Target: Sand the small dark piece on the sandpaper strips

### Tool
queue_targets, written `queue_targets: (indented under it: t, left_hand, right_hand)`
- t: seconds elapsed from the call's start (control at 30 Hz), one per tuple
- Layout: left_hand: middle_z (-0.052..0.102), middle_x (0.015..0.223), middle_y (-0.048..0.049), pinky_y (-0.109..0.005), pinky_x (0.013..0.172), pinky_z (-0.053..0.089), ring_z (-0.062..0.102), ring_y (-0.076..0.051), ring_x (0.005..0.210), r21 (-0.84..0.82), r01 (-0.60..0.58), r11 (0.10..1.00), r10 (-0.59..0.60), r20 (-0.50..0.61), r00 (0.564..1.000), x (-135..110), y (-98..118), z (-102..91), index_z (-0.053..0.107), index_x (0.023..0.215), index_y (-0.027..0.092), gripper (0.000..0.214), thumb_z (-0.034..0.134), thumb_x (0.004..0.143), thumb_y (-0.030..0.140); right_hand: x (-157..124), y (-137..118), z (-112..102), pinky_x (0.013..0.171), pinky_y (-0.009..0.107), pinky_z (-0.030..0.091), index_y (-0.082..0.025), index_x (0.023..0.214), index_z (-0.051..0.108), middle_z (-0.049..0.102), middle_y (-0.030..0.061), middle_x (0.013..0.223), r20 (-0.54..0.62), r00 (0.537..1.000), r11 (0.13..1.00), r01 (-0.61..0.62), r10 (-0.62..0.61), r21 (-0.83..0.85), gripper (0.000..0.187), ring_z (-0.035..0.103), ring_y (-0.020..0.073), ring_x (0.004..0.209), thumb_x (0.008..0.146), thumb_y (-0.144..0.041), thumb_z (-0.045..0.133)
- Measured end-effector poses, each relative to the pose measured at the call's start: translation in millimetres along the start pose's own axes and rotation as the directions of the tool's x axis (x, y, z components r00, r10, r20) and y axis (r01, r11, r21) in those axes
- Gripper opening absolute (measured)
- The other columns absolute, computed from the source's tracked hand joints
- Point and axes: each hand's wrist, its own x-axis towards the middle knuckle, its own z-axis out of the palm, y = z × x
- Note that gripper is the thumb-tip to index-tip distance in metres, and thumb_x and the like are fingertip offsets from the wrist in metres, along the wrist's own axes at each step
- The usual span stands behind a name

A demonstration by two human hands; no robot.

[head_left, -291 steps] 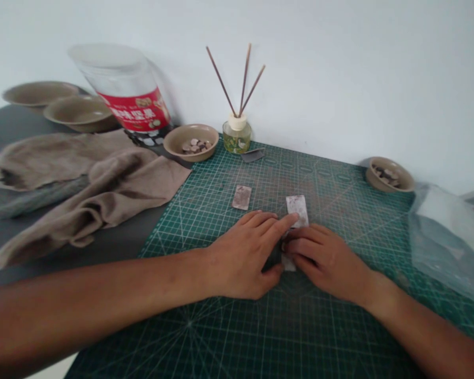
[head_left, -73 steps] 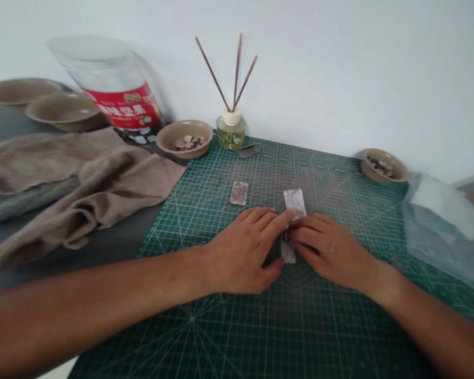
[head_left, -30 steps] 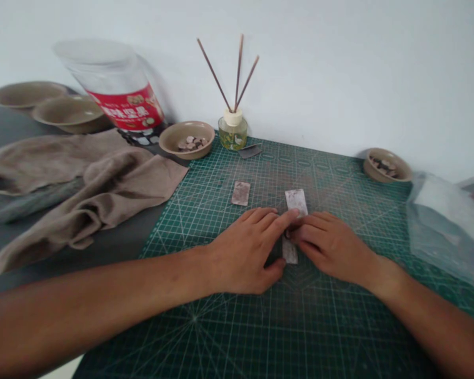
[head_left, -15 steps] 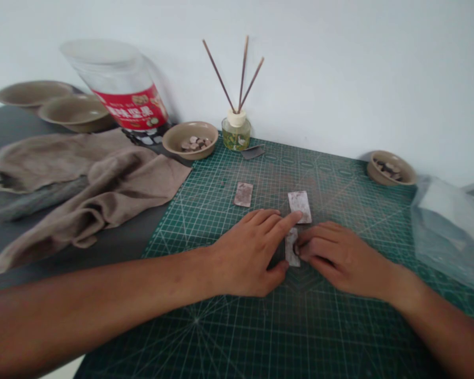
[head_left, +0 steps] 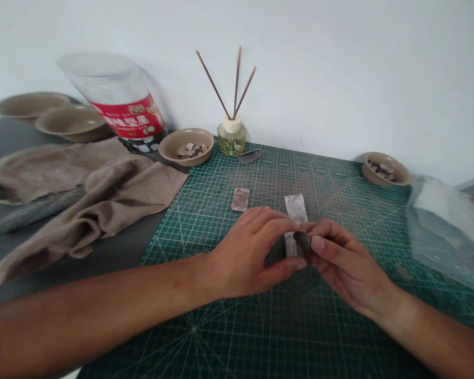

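My right hand (head_left: 345, 258) pinches a small dark grey piece (head_left: 302, 240) between thumb and fingers, held a little above the cutting mat; its kind is unclear. My left hand (head_left: 256, 250) hovers just left of it, palm down, thumb and forefinger apart. Its forefinger tip is close to the dark piece; whether they touch I cannot tell. Beneath the hands lies a pale, smudged rectangular strip (head_left: 290, 246), partly covered. Just beyond it is another whitish rectangular piece (head_left: 296, 207). A brownish rectangular piece (head_left: 240, 199) lies further left on the mat.
The green cutting mat (head_left: 237, 337) covers the desk. Bowls of small chips stand at back left (head_left: 169, 152) and back right (head_left: 398, 179). A reed diffuser (head_left: 231, 138) stands near the wall. Brown cloth (head_left: 130, 195), a red-labelled jar (head_left: 130, 118) and a plastic bag (head_left: 442, 231) flank the mat.
My right hand has turned and lifted the dark piece off the pale strip. My left forefinger has come off the whitish piece and drawn back toward the right hand's fingers.
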Motion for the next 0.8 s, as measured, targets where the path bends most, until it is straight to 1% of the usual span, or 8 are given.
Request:
queue_targets:
  t: [0.07, 0.13, 0.27, 0.43, 0.53, 0.67, 0.73, 0.8]
  left_hand:
    - [0.067, 0.109, -0.0060, -0.036, 0.092, 0.051, 0.064, -0.019, 0.102, -0.005, -0.049, 0.999, 0.049, -0.054, 0.997, 0.4, -0.3, 0.3, 0.053, 0.118, 0.022, 0.035, 0.067, 0.091, 0.039]
    - [0.069, 0.107, -0.0048, -0.036, 0.096, 0.050, 0.065, -0.018, 0.101, 0.013, -0.088, 0.996, 0.089, -0.085, 0.992, 0.4, -0.8, 0.6, 0.055, 0.115, 0.022, 0.032, 0.069, 0.090, 0.035]
    - [0.072, 0.103, -0.0039, -0.035, 0.099, 0.048, 0.068, -0.016, 0.097, 0.066, -0.148, 0.987, 0.155, -0.111, 0.982, 1.1, -0.2, -0.6, 0.059, 0.111, 0.020, 0.030, 0.073, 0.086, 0.031]
    - [0.075, 0.103, -0.0041, -0.035, 0.103, 0.047, 0.070, -0.016, 0.097, 0.086, -0.192, 0.978, 0.201, -0.108, 0.974, 2.1, 3.4, -2.6, 0.061, 0.111, 0.020, 0.028, 0.068, 0.086, 0.030]
    - [0.075, 0.105, -0.0038, -0.036, 0.102, 0.048, 0.070, -0.016, 0.098, 0.070, -0.189, 0.979, 0.196, -0.104, 0.975, 1.7, 3.4, -1.4, 0.061, 0.113, 0.021, 0.028, 0.065, 0.085, 0.026]
    - [0.073, 0.109, -0.0054, -0.036, 0.102, 0.048, 0.069, -0.016, 0.104, -0.013, -0.201, 0.980, 0.199, -0.082, 0.976, 0.7, 1.5, 0.7, 0.059, 0.119, 0.019, 0.034, 0.059, 0.085, 0.016]
    - [0.072, 0.113, -0.0061, -0.036, 0.101, 0.049, 0.067, -0.016, 0.107, -0.093, -0.198, 0.976, 0.193, -0.065, 0.979, 1.2, 1.3, 0.7, 0.058, 0.121, 0.019, 0.037, 0.057, 0.085, 0.014]
    - [0.070, 0.116, -0.0081, -0.037, 0.100, 0.050, 0.065, -0.019, 0.111, -0.200, -0.171, 0.965, 0.163, -0.053, 0.985, 2.5, 2.0, 0.1, 0.059, 0.122, 0.020, 0.036, 0.059, 0.086, 0.015]
  right_hand:
    - [-2.9, 0.6, 5.1, 0.062, 0.025, 0.053, -0.022, 0.080, 0.055, 0.062, 0.0017, 0.091, 0.020, 0.998, 0.994, -0.067, 0.066, 0.087, 0.024, 0.057, 0.0134, 0.070, 0.089, -0.038, 0.070]
    - [-4.8, 1.0, 8.1, 0.063, 0.024, 0.053, -0.021, 0.079, 0.054, 0.061, 0.0005, 0.086, 0.048, 0.994, 0.983, -0.109, 0.103, 0.146, 0.025, 0.057, 0.0122, 0.068, 0.089, -0.037, 0.070]
    - [-7.0, 0.8, 9.9, 0.065, 0.022, 0.051, -0.020, 0.079, 0.057, 0.059, -0.0013, 0.075, 0.102, 0.985, 0.955, -0.159, 0.137, 0.252, 0.022, 0.058, 0.0109, 0.068, 0.089, -0.034, 0.072]
    - [-8.5, 0.1, 10.5, 0.066, 0.024, 0.052, -0.019, 0.078, 0.059, 0.059, -0.0005, 0.075, 0.135, 0.981, 0.955, -0.168, 0.138, 0.243, 0.027, 0.058, 0.0122, 0.068, 0.088, -0.040, 0.073]
    - [-8.5, 1.5, 10.4, 0.067, 0.024, 0.053, -0.020, 0.084, 0.063, 0.061, -0.0006, 0.078, 0.142, 0.977, 0.945, -0.192, 0.159, 0.265, 0.023, 0.060, 0.0119, 0.070, 0.087, -0.039, 0.075]
    - [-8.4, 5.0, 8.8, 0.074, 0.023, 0.053, -0.021, 0.092, 0.068, 0.066, 0.0000, 0.084, 0.172, 0.971, 0.923, -0.215, 0.166, 0.320, 0.015, 0.064, 0.0123, 0.079, 0.086, -0.032, 0.076]
    - [-8.7, 5.9, 8.3, 0.076, 0.022, 0.052, -0.021, 0.090, 0.068, 0.067, -0.0005, 0.085, 0.166, 0.973, 0.915, -0.207, 0.158, 0.346, 0.013, 0.064, 0.0121, 0.081, 0.085, -0.029, 0.078]
    - [-8.8, 5.4, 8.6, 0.077, 0.022, 0.051, -0.022, 0.091, 0.069, 0.066, -0.0014, 0.085, 0.152, 0.974, 0.904, -0.212, 0.166, 0.371, 0.013, 0.063, 0.0115, 0.081, 0.084, -0.027, 0.079]
